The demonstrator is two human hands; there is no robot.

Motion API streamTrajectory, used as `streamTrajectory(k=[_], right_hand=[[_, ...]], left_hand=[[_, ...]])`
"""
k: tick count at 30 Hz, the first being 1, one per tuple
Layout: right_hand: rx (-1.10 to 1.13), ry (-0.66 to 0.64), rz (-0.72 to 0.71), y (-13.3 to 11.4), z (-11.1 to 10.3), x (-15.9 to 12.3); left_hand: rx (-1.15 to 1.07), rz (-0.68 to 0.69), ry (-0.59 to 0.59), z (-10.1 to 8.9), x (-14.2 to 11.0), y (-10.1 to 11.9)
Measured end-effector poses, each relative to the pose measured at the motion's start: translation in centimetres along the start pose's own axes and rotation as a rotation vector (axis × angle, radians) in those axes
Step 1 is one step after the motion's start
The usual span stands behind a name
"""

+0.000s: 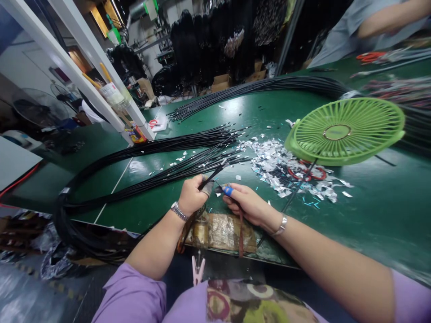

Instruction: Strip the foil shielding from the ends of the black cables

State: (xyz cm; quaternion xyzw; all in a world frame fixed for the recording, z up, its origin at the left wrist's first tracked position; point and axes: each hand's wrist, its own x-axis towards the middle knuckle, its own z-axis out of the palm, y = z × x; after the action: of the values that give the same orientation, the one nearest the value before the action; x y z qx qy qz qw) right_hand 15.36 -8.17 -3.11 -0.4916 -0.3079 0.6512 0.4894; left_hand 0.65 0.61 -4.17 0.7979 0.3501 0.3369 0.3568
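Note:
Several thin black cables (215,172) pass through my left hand (193,197), which is closed around them near their ends. Close beside it, my right hand (247,204) is closed in a pinch, blue tape on one finger. A thin dark cable end runs between the two hands into that pinch; the fingers hide its tip. Below my right hand hangs a narrow brown strap (241,235). A looped bundle of black cables (111,154) lies to the left, its loose ends fanned out beyond my hands.
White and silver scraps (272,166) lie heaped on the green table (380,215), with red-handled scissors (318,174) among them. A green fan (343,130) stands behind. Another cable bundle (256,85) curves across the back. At the far right, a co-worker's arm (393,20) is visible.

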Motion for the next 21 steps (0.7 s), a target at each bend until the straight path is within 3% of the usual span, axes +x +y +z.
streamTrajectory(k=[11,17,21], right_hand=[[0.026,0.014,0.018,0.25,-0.03,0.15],[0.084,0.062,0.05,0.35,0.36,0.31],[0.124,0.039,0.08,0.04,0.38,0.06]], left_hand=[[0.155,0.054,0.013,-0.1,-0.18,0.24],[0.304,0.179,-0.02,-0.1,-0.66,0.16],[0.273,0.179,-0.016,-0.01,-0.64,0.11]])
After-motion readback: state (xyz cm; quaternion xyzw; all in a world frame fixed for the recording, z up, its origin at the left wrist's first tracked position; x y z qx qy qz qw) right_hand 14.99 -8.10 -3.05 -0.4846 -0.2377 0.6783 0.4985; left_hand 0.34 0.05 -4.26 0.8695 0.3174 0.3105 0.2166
